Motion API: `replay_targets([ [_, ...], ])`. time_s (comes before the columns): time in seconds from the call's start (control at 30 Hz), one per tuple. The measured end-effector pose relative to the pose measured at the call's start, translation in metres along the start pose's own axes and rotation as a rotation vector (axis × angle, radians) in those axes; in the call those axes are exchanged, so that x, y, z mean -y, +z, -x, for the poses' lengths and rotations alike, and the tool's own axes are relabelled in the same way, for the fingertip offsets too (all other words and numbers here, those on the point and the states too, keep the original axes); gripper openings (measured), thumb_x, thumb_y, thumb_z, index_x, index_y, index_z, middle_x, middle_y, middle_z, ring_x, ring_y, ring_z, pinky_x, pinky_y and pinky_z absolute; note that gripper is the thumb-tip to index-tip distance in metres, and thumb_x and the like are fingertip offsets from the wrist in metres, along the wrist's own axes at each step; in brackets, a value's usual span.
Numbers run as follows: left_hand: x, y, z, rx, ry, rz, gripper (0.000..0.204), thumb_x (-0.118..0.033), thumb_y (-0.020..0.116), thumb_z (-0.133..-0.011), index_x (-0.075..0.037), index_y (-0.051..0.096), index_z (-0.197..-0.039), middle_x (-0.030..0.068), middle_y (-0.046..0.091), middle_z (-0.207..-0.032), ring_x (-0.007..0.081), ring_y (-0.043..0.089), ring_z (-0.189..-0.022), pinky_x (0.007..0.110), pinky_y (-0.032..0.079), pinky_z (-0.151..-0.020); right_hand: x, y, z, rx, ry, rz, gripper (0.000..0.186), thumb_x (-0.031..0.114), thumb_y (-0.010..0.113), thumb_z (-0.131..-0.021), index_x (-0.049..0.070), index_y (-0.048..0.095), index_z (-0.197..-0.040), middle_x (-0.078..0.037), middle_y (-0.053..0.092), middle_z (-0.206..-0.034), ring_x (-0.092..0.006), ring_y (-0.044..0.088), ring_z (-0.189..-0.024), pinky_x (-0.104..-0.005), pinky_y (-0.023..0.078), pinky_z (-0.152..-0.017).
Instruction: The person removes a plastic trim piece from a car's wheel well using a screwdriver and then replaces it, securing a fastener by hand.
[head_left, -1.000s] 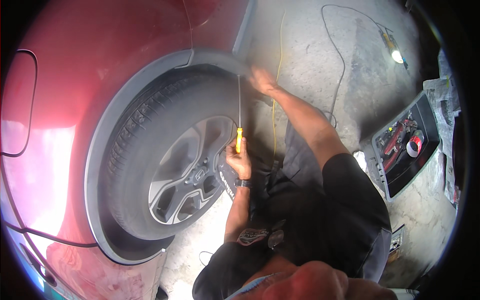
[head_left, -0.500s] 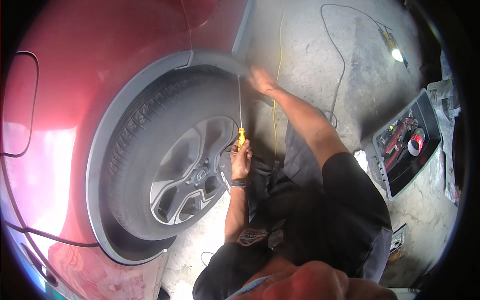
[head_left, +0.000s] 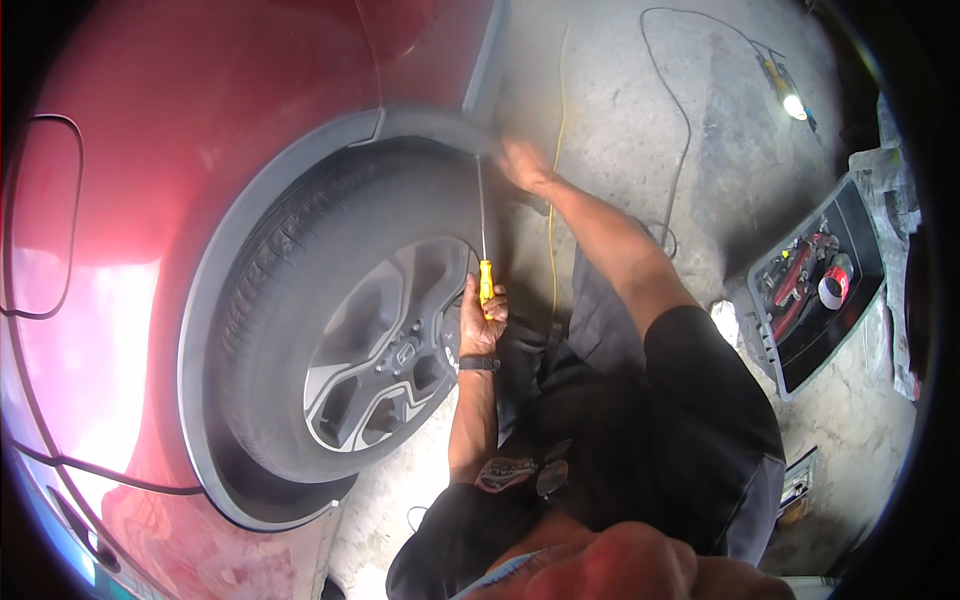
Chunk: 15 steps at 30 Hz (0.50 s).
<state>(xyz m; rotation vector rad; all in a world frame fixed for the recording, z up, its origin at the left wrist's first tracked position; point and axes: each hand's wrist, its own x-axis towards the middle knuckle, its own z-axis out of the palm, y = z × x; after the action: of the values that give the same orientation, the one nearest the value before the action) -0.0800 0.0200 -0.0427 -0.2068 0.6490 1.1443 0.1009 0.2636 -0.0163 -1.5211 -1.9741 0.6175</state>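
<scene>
My left hand (head_left: pixel 482 318), with a dark band at its wrist, is closed round the yellow handle of a long screwdriver (head_left: pixel 486 282). The thin shaft points away from me, and its tip meets the inner edge of the grey wheel-arch trim (head_left: pixel 235 237). Close beside the far right end of that trim is my right hand (head_left: pixel 524 166). Its fingers look hazy and partly hidden against the trim, so their grip does not show. Between the trim and my left arm sits the wheel (head_left: pixel 403 352), a black tyre on a grey and silver alloy rim.
The red car body (head_left: pixel 250 90) fills the left side. A grey bin (head_left: pixel 850 310) holding red tools and a red can stands on the concrete at right. Beyond it lies a lit work lamp (head_left: pixel 793 105) with its cord; a yellow cable (head_left: pixel 555 200) crosses the floor.
My left hand and the screwdriver handle have shifted very slightly toward me, and the fingers sit differently on the handle. The right hand stays in nearly the same place.
</scene>
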Motion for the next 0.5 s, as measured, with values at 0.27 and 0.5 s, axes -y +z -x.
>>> replay_targets([
  [0.27,0.046,0.001,-0.012,-0.363,0.988,-0.744,0.017,-0.014,0.071,-0.090,-0.004,0.058,-0.093,0.0065,0.062,-0.080,0.0132,0.062,-0.064,0.027,0.057,-0.057,-0.002,0.000,-0.001,-0.012,0.011,-0.015,0.035,0.021,0.064,-0.089,0.002,0.055,-0.118,-0.021,0.066,-0.106,-0.0401,0.064,-0.100,-0.0493,0.052,-0.086],
  [0.5,-0.002,0.001,0.002,-0.200,0.120,-0.036,0.038,-0.041,0.062,-0.094,-0.003,0.064,-0.099,0.0054,0.065,-0.079,0.0136,0.063,-0.065,0.025,0.060,-0.062,0.003,-0.002,0.003,-0.047,0.007,-0.079,0.035,0.021,0.063,-0.089,0.002,0.054,-0.118,-0.021,0.066,-0.107,-0.0402,0.062,-0.103,-0.0489,0.051,-0.087],
])
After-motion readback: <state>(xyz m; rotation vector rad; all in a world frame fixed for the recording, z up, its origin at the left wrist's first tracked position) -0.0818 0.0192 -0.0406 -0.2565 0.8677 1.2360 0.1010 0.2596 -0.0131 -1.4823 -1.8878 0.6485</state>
